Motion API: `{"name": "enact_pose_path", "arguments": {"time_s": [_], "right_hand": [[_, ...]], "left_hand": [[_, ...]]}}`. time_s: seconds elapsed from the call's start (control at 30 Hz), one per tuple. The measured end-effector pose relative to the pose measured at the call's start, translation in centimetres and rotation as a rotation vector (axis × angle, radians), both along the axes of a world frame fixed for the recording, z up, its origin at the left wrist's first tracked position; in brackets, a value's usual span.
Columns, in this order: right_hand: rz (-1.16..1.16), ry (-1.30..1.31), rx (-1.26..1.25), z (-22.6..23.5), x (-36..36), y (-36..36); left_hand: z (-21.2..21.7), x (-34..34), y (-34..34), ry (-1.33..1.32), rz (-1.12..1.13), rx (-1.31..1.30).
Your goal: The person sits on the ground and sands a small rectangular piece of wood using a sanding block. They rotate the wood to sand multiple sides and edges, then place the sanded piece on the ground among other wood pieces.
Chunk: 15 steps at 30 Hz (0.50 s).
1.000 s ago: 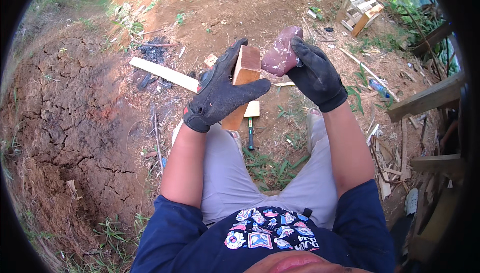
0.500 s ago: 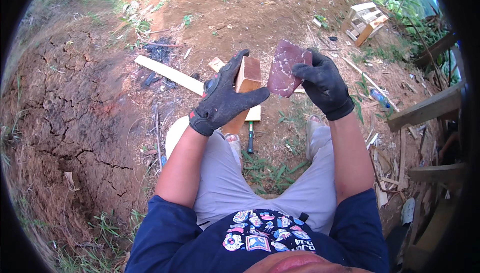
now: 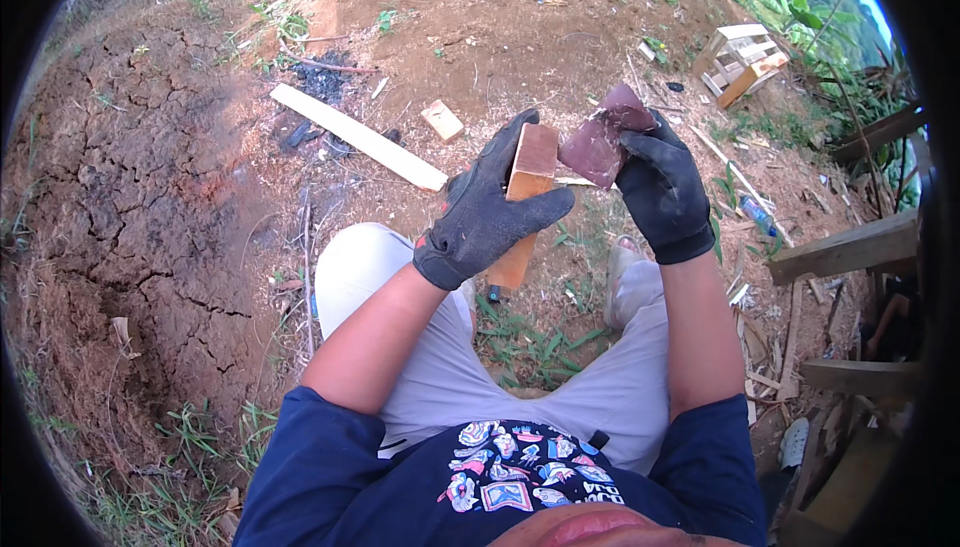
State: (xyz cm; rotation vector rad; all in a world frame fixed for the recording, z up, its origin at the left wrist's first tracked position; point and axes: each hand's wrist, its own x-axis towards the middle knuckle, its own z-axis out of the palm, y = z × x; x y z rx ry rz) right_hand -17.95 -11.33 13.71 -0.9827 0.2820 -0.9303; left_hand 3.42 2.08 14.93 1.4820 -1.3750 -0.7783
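Observation:
Black gloves cover both hands. My left hand (image 3: 490, 205) grips a wooden block (image 3: 521, 187), with the thumb across its near side and the fingers along its far left side. The block stands tilted, its reddish-brown end face turned up. In my right hand (image 3: 668, 185) a dark red sheet of sandpaper (image 3: 598, 143) is pinched by its right side. The sheet is creased and bent, with pale scuffs on its face. Its lower left edge comes close to the block's upper end; whether they touch I cannot tell.
A long pale plank (image 3: 355, 135) lies on the soil ahead, left of a small wood offcut (image 3: 442, 120). At the far right stands a slatted wooden crate (image 3: 741, 63). Rough timber beams (image 3: 850, 247) jut in from the right, near a plastic bottle (image 3: 757, 214) and scattered wood scraps.
The sandpaper has gone from nearly flat to creased in my right hand. My left hand and the block have shifted right, nearer to the sheet.

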Motion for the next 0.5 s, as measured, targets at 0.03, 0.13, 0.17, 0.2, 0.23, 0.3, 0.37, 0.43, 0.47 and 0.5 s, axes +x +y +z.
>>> {"name": "enact_pose_path", "arguments": {"time_s": [0.03, 0.13, 0.17, 0.2, 0.23, 0.3, 0.37, 0.43, 0.47, 0.5], "right_hand": [[-0.077, 0.124, -0.121, 0.1, 0.1, 0.1], [-0.214, 0.409, -0.512, 0.2, 0.5, 0.7], [-0.210, 0.450, -0.661, 0.1, 0.2, 0.7], [-0.170, 0.409, -0.607, 0.0, 0.1, 0.9], [-0.130, 0.369, -0.551, 0.0, 0.1, 1.1], [-0.069, 0.219, -0.263, 0.3, 1.2, 2.1], [-0.169, 0.274, -0.429, 0.5, 2.0, 3.2], [-0.225, 0.299, -0.432, 1.1, 2.8, 4.3], [-0.188, 0.243, -0.241, 2.3, 3.3, 4.9], [-0.151, 0.187, -0.051, 2.9, 3.6, 5.2]], "left_hand": [[-0.1, -0.1, 0.0, -0.033, -0.004, 0.024], [-0.7, -0.8, -0.1, -0.074, 0.026, -0.010], [-0.8, -1.1, -0.2, -0.090, 0.039, -0.026], [-0.7, -1.3, -0.3, -0.105, 0.052, -0.042], [-0.7, -1.4, -0.3, -0.120, 0.065, -0.058], [-0.4, -1.2, -0.6, -0.185, 0.056, -0.100], [-0.6, -1.1, -1.0, -0.206, 0.031, -0.139], [-1.7, -1.0, -1.3, -0.183, -0.012, -0.175], [-2.0, -1.0, -1.3, -0.122, -0.021, -0.153], [-2.3, -0.9, -1.2, -0.062, -0.030, -0.132]]}}
